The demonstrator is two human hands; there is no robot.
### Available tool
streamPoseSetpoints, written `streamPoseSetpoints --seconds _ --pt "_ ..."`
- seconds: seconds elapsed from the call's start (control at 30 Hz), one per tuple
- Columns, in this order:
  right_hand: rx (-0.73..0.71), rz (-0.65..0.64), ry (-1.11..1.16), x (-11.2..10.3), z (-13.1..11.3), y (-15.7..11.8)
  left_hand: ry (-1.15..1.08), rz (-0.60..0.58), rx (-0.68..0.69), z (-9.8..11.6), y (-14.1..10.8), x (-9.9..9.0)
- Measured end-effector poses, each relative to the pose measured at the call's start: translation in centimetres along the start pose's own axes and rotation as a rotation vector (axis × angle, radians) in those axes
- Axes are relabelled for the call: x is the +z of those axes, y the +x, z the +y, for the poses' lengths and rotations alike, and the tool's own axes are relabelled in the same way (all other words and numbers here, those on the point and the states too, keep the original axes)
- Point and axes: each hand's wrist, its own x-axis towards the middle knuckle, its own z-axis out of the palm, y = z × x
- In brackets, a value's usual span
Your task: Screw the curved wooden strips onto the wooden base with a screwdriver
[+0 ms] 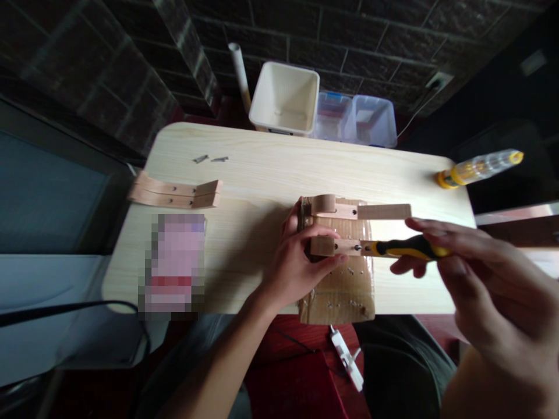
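My left hand (290, 262) presses a short wooden piece (322, 247) down on a tape-wrapped cardboard box (336, 294), thumb and fingers closed around its sides. In my right hand (484, 285) is a black and yellow screwdriver (406, 248), lying nearly level. Its shaft points left, and the tip is at a dark screw or hole in the held wooden piece; which of these I cannot tell. Parallel to it, on the far part of the box, rests another wooden piece (384, 212) with a curved end. Small holes dot the cardboard.
On the table (248, 186), left, lie curved wooden strips (174, 192), small screws (219, 159) and a pixelated pink item (177, 262). A clear tube with yellow ends (484, 167) stands right. Behind are a cream bin (283, 96) and clear boxes (373, 119). Below is a white power strip (347, 358).
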Motion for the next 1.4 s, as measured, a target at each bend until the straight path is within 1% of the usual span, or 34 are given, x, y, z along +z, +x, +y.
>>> streamPoseSetpoints --seconds 0.23,0.37,0.53,0.63,0.8,0.97,1.17,1.3,1.4 --pt "-0.023 -0.026 0.041 -0.18 0.28 0.2 -0.002 0.002 -0.015 0.19 0.03 -0.09" --pt "-0.002 0.0 0.035 0.06 0.23 0.23 -0.005 0.0 -0.013 0.21 0.06 -0.11" --pt "-0.036 -0.007 -0.013 -0.19 0.22 0.17 -0.013 0.009 -0.006 0.13 0.03 -0.07" --pt "-0.009 0.002 0.013 -0.36 0.37 0.15 -0.005 0.003 -0.005 0.08 0.0 -0.02" --pt "-0.043 0.022 0.018 -0.16 0.39 0.19 0.002 0.005 0.006 0.07 -0.02 -0.01" --pt "0.006 0.032 0.026 -0.06 0.04 0.0 0.003 0.005 -0.004 0.14 0.01 -0.05" --pt "-0.007 -0.033 0.086 -0.23 0.4 0.13 -0.001 0.0 0.001 0.12 0.04 -0.07" --pt "-0.052 -0.026 0.062 -0.1 0.29 0.3 -0.005 0.001 0.009 0.1 0.04 -0.06" --pt "-0.035 -0.026 0.028 0.02 0.02 0.29 -0.005 0.006 0.004 0.11 0.03 -0.05"
